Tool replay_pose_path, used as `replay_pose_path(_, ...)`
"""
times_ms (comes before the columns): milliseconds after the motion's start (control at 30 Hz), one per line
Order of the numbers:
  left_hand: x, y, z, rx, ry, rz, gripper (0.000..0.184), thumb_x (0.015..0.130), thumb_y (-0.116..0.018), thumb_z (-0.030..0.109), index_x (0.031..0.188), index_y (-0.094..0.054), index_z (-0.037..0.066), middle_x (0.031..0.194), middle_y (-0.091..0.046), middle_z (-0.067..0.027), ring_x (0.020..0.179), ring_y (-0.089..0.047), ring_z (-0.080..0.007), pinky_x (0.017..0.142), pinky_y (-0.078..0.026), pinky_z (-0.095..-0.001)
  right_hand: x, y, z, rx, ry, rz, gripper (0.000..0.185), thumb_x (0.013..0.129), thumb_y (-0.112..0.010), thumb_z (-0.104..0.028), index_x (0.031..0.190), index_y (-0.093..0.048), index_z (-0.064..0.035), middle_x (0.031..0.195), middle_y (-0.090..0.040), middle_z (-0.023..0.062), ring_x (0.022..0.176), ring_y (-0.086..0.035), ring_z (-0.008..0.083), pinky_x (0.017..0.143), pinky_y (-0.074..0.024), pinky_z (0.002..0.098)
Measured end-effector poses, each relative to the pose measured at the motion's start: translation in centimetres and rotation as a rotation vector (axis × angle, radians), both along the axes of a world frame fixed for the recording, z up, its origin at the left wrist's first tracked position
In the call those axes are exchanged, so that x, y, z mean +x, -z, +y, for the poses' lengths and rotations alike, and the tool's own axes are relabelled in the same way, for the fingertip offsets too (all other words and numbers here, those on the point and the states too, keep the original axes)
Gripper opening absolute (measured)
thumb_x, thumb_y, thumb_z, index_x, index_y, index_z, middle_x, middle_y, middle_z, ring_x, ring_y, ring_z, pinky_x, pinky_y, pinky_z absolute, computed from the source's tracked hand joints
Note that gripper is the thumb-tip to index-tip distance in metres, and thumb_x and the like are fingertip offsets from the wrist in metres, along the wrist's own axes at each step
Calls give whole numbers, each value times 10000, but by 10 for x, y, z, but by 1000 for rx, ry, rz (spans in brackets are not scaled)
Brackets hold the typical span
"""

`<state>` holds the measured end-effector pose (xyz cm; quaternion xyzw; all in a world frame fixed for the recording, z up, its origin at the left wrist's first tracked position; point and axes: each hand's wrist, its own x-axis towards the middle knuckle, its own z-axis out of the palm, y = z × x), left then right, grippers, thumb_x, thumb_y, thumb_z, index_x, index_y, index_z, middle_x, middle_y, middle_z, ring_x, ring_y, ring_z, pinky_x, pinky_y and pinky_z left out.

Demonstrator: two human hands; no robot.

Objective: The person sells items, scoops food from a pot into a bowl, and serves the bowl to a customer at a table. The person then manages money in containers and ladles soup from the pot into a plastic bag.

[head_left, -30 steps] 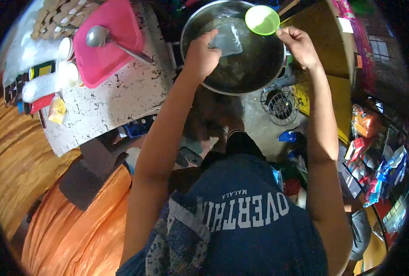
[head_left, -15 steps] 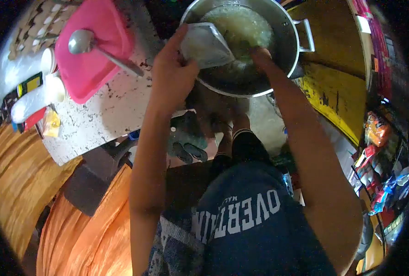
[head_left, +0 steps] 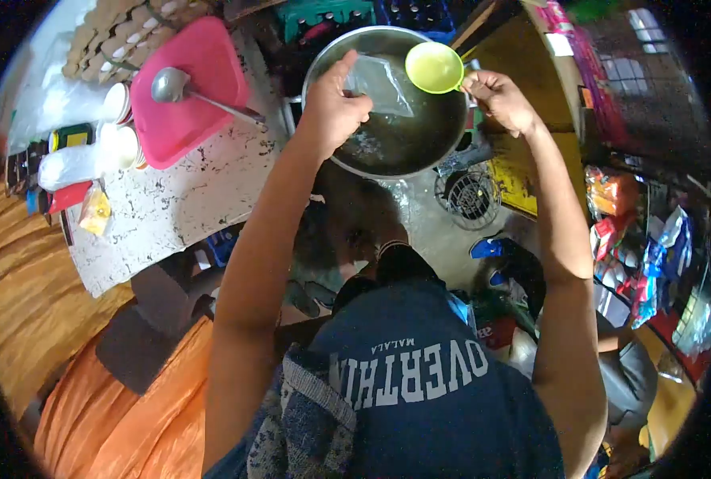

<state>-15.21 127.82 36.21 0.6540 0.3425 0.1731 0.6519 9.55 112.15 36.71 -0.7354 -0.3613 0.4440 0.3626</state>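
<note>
A large metal pot (head_left: 387, 169) holds cloudy liquid at the top middle of the head view. Over its left side my left hand (head_left: 335, 108) is closed on the edge of a clear plastic bag (head_left: 378, 86), pinched between thumb and fingers. My right hand (head_left: 503, 100) grips the handle of a yellow-green cup (head_left: 434, 68) at the pot's right rim. The cup's round mouth faces up toward me; whether it contains liquid I cannot tell for sure.
Left of the pot, a white table (head_left: 180, 195) bears a pink basin (head_left: 200, 80) with a metal ladle (head_left: 170, 85) across it. Egg trays (head_left: 120, 40) and stacked paper cups (head_left: 120, 104) stand beyond. A round wire-guarded object (head_left: 469, 197) is on the floor; crates (head_left: 323, 16) stand behind the pot.
My right hand has come up out of the pot and now shows the yellow-green cup. The left hand still holds the bag over the pot. The whole view has shifted slightly.
</note>
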Motion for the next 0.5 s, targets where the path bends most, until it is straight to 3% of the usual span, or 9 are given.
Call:
replay_pose_path(133, 14, -18, -11, -61, 30, -51, 740, 747, -557, -30, 1436, -291, 0, 755, -612, -79, 586, -555, -105, 521, -450, -241, -6, -28, 10, 164, -168, -124, 241, 957, -550, -254, 814, -607, -69, 628, -447, -83, 534, -382, 33, 476, -323, 223)
replay_pose_path(167, 18, -26, -16, -60, 33, -55, 740, 747, -557, -30, 1436, -291, 0, 755, -612, -79, 586, -555, -105, 521, -450, -241, -18, -46, 14, 156, -184, -235, 258, 941, -567, -248, 799, -620, -39, 613, -517, -17, 556, -467, 93, 525, -399, 285)
replay_pose_path(200, 21, -33, -21, -102, 26, -76, 732, 752, -532, -46, 1437, -277, -10, 990, -583, -123, 615, -553, -106, 528, -441, -233, -31, -57, 18, 157, -183, -237, 258, 941, -567, -248, 799, -620, -39, 613, -517, -17, 556, -467, 93, 525, -399, 285)
replay_pose_path(233, 23, -41, -26, -145, 15, -97, 724, 757, -507, -63, 1437, -263, -21, 1224, -554, -168, 644, -550, -108, 534, -432, -224, -44, -64, 23, 143, -227, -437, 246, 922, -580, -240, 800, -625, -31, 632, -558, 43, 587, -530, 150, 564, -434, 319)
replay_pose_path(267, 24, -46, -30, -145, 10, -94, 724, 757, -507, -63, 1437, -263, -21, 1224, -554, -168, 644, -550, -108, 534, -432, -224, -55, -69, 29, 129, -272, -636, 237, 902, -593, -233, 802, -630, -22, 651, -600, 103, 619, -592, 207, 604, -468, 353)
replay_pose_path(300, 24, -51, -33, -173, -12, -153, 723, 757, -508, -63, 1435, -260, -28, 1211, -559, -171, 639, -546, -106, 536, -430, -221, -66, -74, 34, 80, -332, -765, 219, 837, -580, -277, 861, -683, -85, 785, -651, 197, 766, -645, 371, 701, -512, 462)
replay_pose_path(400, 15, -65, -35, -214, -56, -226, 710, 767, -517, -60, 1429, -261, -43, 1102, -587, -144, 630, -537, -101, 535, -424, -217, -95, -86, 37, 53, -469, -1132, 197, 795, -608, -253, 754, -659, -67, 712, -651, 155, 709, -656, 338, 655, -531, 454)
replay_pose_path(500, -2, -83, -37, -292, -99, -374, 627, 804, -526, -46, 1400, -332, -29, 859, -559, -70, 607, -520, -98, 508, -394, -220, -110, -113, 36, 73, -562, -1249, 164, 759, -627, -233, 740, -662, -73, 693, -648, 147, 689, -657, 332, 637, -536, 443)
